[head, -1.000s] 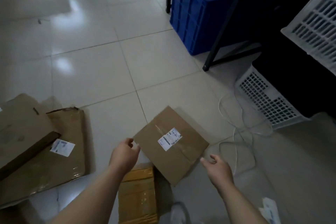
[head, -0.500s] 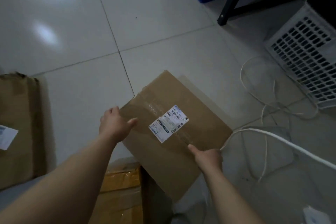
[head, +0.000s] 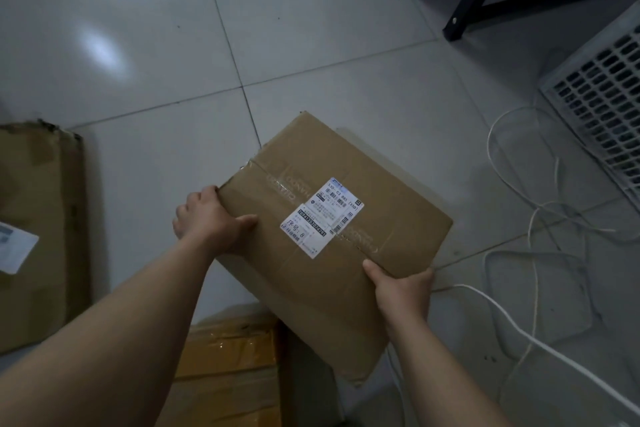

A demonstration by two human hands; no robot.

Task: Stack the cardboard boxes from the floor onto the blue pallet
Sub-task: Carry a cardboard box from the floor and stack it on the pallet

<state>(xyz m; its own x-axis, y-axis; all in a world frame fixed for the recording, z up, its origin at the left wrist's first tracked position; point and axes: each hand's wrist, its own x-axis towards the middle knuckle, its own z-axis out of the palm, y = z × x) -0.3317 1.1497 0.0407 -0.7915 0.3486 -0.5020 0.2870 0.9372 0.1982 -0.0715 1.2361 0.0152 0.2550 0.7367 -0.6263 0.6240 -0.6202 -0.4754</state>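
Cardboard box (head: 381,191) between the fingers (head: 246,220)

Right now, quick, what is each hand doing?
Left hand: grips the left edge of the labelled cardboard box, thumb on top.
Right hand: grips the same box's near right edge.

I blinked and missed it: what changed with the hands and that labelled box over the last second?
Both hands closed in on the labelled box: the left hand now grips its left corner, the right hand its near right edge. The yellow-taped box and flattened cardboard stayed put.
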